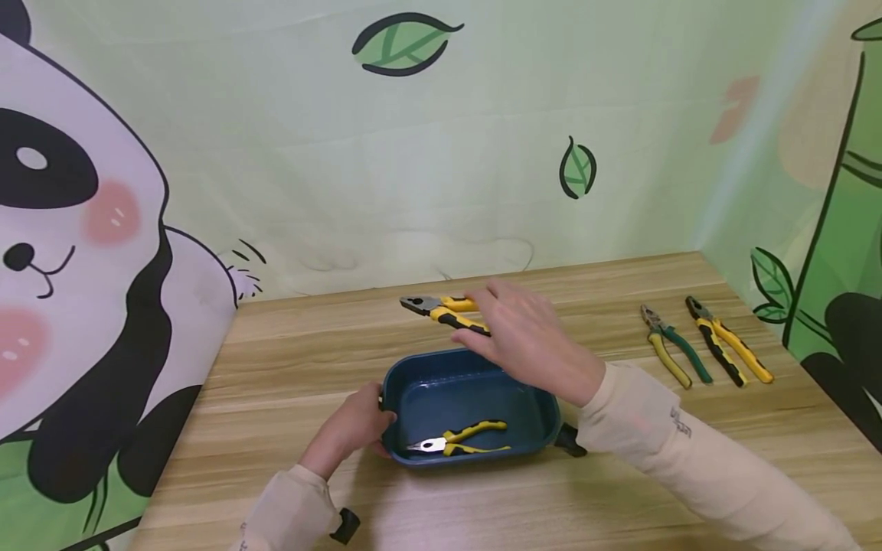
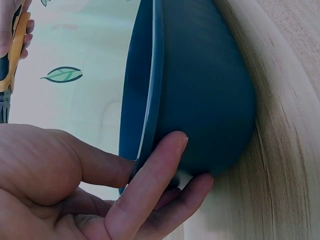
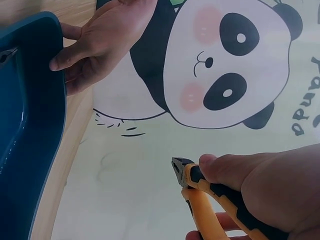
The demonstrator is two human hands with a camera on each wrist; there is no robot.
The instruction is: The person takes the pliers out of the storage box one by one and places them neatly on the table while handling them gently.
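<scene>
A deep blue rectangular basin (image 1: pixel 475 459) stands on the wooden table, and my left hand (image 1: pixel 360 419) grips its left rim. In the left wrist view the thumb of the left hand (image 2: pixel 110 185) is at the rim, with fingers against the outer wall (image 2: pixel 205 90). My right hand (image 1: pixel 527 337) holds combination pliers (image 1: pixel 448 312) with yellow and black handles above the basin's far side, steel nose pointing left. The right wrist view shows the thumb along one handle of these pliers (image 3: pixel 200 200). Inside the basin lie long-nose pliers (image 1: pixel 455 441) with yellow handles.
On the table's right side lie green-and-yellow-handled pliers (image 1: pixel 671 344) and another yellow-and-black pair of pliers (image 1: pixel 726 340). The wooden table (image 1: pixel 276 367) ends at a printed cloth backdrop (image 1: pixel 310 153) with a panda and leaves.
</scene>
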